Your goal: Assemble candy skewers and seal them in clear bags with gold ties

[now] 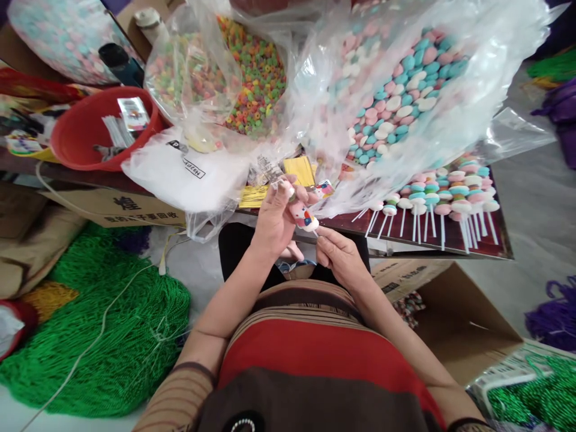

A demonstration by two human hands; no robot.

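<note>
In front of my body I hold a marshmallow skewer (304,217), tilted, in what looks like a clear wrapper with colourful print. My left hand (271,223) has its fingers closed around the upper part of it. My right hand (341,255) pinches the stick just below the lowest white marshmallow. Beyond my left fingers lie yellow twist ties (299,172) and a crumpled clear wrapper. On the table to the right, finished-looking marshmallow skewers (459,187) lie in a pile, their white sticks pointing towards me.
Behind my hands stand a bag of ring candies (258,78) and a large bag of coloured marshmallows (396,102). A red basin (81,129) with white sticks is at left. Green strands (103,324) cover the floor at left; an open cardboard box (459,318) sits at right.
</note>
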